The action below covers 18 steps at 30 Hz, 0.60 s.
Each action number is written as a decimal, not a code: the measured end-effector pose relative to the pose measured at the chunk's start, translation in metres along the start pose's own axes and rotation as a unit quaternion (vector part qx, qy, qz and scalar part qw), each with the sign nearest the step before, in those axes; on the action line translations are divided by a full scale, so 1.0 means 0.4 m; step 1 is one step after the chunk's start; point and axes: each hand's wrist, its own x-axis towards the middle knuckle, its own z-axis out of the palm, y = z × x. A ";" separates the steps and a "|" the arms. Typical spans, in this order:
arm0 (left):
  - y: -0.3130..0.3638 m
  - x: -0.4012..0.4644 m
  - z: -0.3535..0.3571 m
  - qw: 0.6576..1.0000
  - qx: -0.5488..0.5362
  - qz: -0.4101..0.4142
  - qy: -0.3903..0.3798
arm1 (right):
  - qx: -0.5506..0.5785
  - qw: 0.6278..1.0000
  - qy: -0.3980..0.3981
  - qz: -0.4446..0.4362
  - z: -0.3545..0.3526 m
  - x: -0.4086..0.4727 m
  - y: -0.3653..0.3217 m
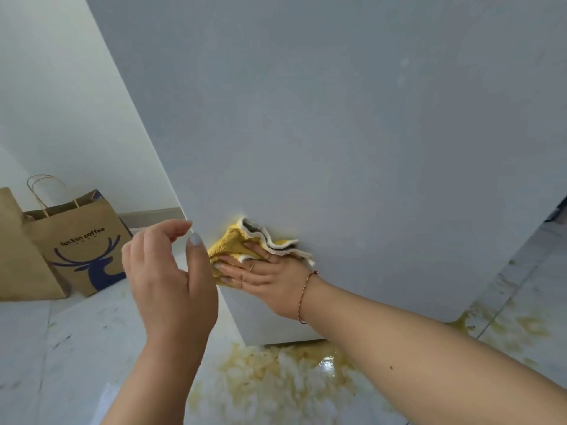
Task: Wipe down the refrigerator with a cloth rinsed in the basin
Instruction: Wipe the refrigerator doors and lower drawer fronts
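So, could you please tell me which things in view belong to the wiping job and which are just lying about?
Part of the job:
- yellow cloth, pressed flat on the panel
- refrigerator, its grey side being wiped
- right hand, pressing the cloth
- left hand, raised, holding nothing

Just lying about:
- luckin coffee paper bag
- plain brown bag beside it
- yellowish spill on the floor

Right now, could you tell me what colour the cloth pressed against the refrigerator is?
Yellow with a white and grey edge; the cloth shows best in the head view.
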 end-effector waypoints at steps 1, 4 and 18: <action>0.004 -0.004 0.004 1.000 -0.003 -0.001 -0.007 | -0.005 1.000 -0.003 -0.004 0.005 -0.028 0.006; 0.016 -0.014 0.018 1.000 -0.014 0.000 -0.019 | 0.003 0.999 0.027 0.041 0.008 -0.115 0.034; 0.017 -0.043 0.013 0.995 -0.005 -0.009 -0.102 | -0.034 0.862 0.082 0.498 0.009 -0.342 0.043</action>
